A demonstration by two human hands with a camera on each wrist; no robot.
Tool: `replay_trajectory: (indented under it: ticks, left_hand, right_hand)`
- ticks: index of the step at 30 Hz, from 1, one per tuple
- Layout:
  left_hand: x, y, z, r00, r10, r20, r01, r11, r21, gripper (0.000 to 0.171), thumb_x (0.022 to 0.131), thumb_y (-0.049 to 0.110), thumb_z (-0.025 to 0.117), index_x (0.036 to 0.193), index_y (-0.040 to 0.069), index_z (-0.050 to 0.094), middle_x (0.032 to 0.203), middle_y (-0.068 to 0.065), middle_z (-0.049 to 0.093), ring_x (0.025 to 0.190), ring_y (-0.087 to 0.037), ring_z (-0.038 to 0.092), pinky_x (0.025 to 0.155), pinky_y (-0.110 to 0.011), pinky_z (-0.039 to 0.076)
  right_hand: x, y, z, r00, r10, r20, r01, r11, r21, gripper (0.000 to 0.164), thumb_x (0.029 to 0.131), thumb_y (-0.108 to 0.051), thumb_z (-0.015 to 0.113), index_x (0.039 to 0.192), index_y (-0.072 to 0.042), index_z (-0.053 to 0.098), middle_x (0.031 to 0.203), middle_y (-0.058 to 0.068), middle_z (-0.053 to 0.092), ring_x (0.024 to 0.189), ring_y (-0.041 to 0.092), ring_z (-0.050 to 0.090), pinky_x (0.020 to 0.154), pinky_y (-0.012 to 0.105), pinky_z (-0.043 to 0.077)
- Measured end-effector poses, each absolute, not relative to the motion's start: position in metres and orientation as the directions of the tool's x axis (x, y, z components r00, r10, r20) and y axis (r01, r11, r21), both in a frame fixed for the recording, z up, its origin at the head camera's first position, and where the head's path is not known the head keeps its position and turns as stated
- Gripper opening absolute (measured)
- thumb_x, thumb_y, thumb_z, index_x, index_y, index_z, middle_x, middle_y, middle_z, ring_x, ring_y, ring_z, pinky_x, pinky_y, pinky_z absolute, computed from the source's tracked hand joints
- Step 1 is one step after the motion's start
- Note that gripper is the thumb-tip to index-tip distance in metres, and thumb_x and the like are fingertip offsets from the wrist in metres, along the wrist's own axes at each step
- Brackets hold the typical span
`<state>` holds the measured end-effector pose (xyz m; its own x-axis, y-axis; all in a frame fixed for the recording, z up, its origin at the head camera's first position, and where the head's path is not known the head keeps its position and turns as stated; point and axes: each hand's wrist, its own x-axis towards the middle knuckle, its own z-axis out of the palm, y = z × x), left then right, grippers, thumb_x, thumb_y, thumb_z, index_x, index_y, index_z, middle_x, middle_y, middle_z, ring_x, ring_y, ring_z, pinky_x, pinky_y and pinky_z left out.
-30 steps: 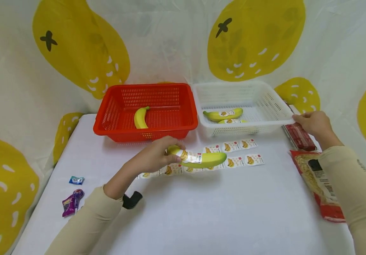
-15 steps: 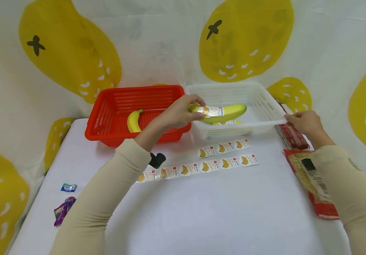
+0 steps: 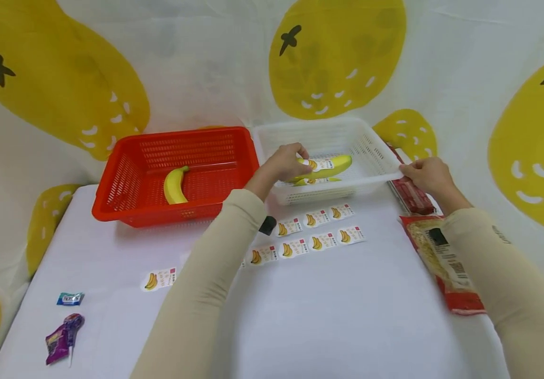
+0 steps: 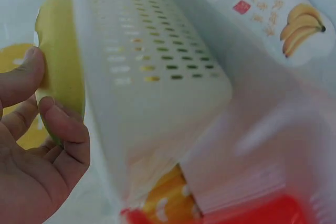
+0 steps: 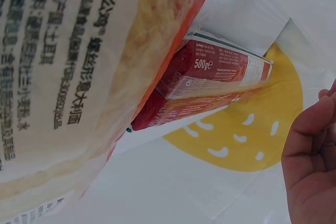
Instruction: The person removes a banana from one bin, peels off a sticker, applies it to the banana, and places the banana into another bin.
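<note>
My left hand [image 3: 282, 164] grips a banana [image 3: 337, 165] by its left end, down inside the white basket [image 3: 364, 183]. A white label with a banana picture is wrapped on that banana. In the left wrist view, thumb and fingers pinch the banana [image 4: 62, 59] beside the basket's perforated wall [image 4: 157, 38]. Part of another labelled banana [image 3: 334, 180] shows below it in the basket. With thumb and fingers, my right hand [image 3: 434, 180] holds the basket's front right corner; the right wrist view catches only that hand's edge [image 5: 312, 161].
A red basket [image 3: 184, 209] with one unlabelled banana [image 3: 174, 187] stands to the left. Banana stickers [image 3: 324, 241] lie in rows in front. Candies [image 3: 58, 342] lie front left. At the right are a pasta bag [image 3: 442, 260] and a red package [image 3: 414, 196].
My left hand has carried the labelled banana from over the stickers up and into the white basket. The right hand has kept hold of the corner. The head view has shifted rightward.
</note>
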<state>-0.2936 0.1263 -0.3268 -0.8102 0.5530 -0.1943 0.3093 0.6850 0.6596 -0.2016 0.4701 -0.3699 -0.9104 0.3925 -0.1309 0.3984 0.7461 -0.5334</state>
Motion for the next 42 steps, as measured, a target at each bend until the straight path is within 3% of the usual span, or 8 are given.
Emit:
replay_trajectory:
  ticks: [3, 6, 12, 15, 28, 33, 37, 42]
  left_hand:
    - [-0.296, 0.131, -0.336, -0.799, 0.550, -0.243, 0.275, 0.694, 0.665, 0.037, 0.100, 0.028, 0.066, 0.132, 0.014, 0.054, 0.147, -0.010, 0.049, 0.075, -0.014, 0.046, 0.071, -0.028, 0.048]
    - [-0.299, 0.134, -0.344, -0.790, 0.548, -0.274, 0.264, 0.708, 0.655, 0.036, 0.100, 0.027, 0.066, 0.131, 0.014, 0.053, 0.141, -0.009, 0.052, 0.069, -0.015, 0.043, 0.062, -0.026, 0.044]
    - [-0.305, 0.140, -0.360, -0.764, 0.588, -0.266, 0.342, 0.719, 0.605, 0.035, 0.099, 0.024, 0.067, 0.128, 0.007, 0.058, 0.134, -0.011, 0.059, 0.108, -0.021, 0.051, 0.093, -0.032, 0.043]
    - [-0.306, 0.140, -0.364, -0.757, 0.595, -0.271, 0.353, 0.721, 0.596, 0.033, 0.099, 0.022, 0.066, 0.126, 0.004, 0.060, 0.131, -0.012, 0.061, 0.112, -0.023, 0.051, 0.101, -0.034, 0.041]
    - [-0.305, 0.142, -0.364, -0.760, 0.549, -0.348, 0.250, 0.741, 0.623, 0.029, 0.100, 0.022, 0.066, 0.124, 0.008, 0.061, 0.126, -0.009, 0.058, 0.112, -0.022, 0.049, 0.096, -0.033, 0.039]
    - [-0.304, 0.139, -0.364, -0.768, 0.546, -0.336, 0.252, 0.739, 0.625, 0.030, 0.099, 0.021, 0.066, 0.125, 0.007, 0.061, 0.128, -0.011, 0.059, 0.117, -0.026, 0.050, 0.105, -0.037, 0.041]
    - [-0.302, 0.137, -0.359, -0.770, 0.547, -0.329, 0.274, 0.749, 0.603, 0.041, 0.098, 0.024, 0.068, 0.136, 0.010, 0.059, 0.142, -0.010, 0.056, 0.121, -0.026, 0.049, 0.114, -0.041, 0.039]
    - [-0.301, 0.130, -0.339, -0.786, 0.549, -0.284, 0.308, 0.747, 0.590, 0.050, 0.100, 0.028, 0.066, 0.147, 0.019, 0.053, 0.143, -0.008, 0.057, 0.109, -0.026, 0.057, 0.101, -0.040, 0.052]
  right_hand:
    - [-0.202, 0.466, -0.369, -0.915, 0.384, -0.127, 0.388, 0.748, -0.538, 0.053, 0.106, -0.039, 0.053, 0.121, 0.011, 0.064, 0.080, 0.007, 0.064, 0.077, 0.025, 0.054, 0.060, 0.030, 0.046]
    - [-0.202, 0.464, -0.367, -0.913, 0.388, -0.127, 0.390, 0.740, -0.548, 0.052, 0.106, -0.038, 0.054, 0.121, 0.011, 0.064, 0.082, 0.009, 0.064, 0.077, 0.025, 0.055, 0.060, 0.030, 0.047]
    - [-0.199, 0.465, -0.368, -0.902, 0.410, -0.134, 0.412, 0.727, -0.550, 0.053, 0.106, -0.039, 0.054, 0.120, 0.010, 0.063, 0.081, 0.006, 0.062, 0.077, 0.024, 0.054, 0.059, 0.030, 0.046]
    - [-0.200, 0.465, -0.369, -0.904, 0.409, -0.127, 0.408, 0.733, -0.544, 0.053, 0.106, -0.040, 0.053, 0.120, 0.011, 0.064, 0.080, 0.006, 0.062, 0.076, 0.023, 0.054, 0.059, 0.030, 0.046]
    - [-0.201, 0.469, -0.373, -0.911, 0.401, -0.098, 0.384, 0.736, -0.557, 0.051, 0.105, -0.039, 0.054, 0.111, 0.010, 0.065, 0.071, 0.001, 0.058, 0.066, 0.018, 0.052, 0.054, 0.029, 0.043]
    - [-0.201, 0.466, -0.375, -0.910, 0.404, -0.095, 0.386, 0.739, -0.552, 0.052, 0.105, -0.040, 0.053, 0.113, 0.010, 0.065, 0.071, 0.001, 0.057, 0.065, 0.017, 0.052, 0.054, 0.029, 0.043]
    - [-0.200, 0.465, -0.374, -0.903, 0.412, -0.123, 0.406, 0.723, -0.559, 0.055, 0.105, -0.043, 0.052, 0.117, 0.010, 0.062, 0.074, 0.002, 0.057, 0.067, 0.018, 0.054, 0.055, 0.030, 0.045]
    - [-0.196, 0.467, -0.372, -0.895, 0.423, -0.143, 0.425, 0.706, -0.567, 0.056, 0.106, -0.044, 0.051, 0.119, 0.009, 0.061, 0.074, 0.000, 0.057, 0.066, 0.017, 0.055, 0.056, 0.031, 0.047]
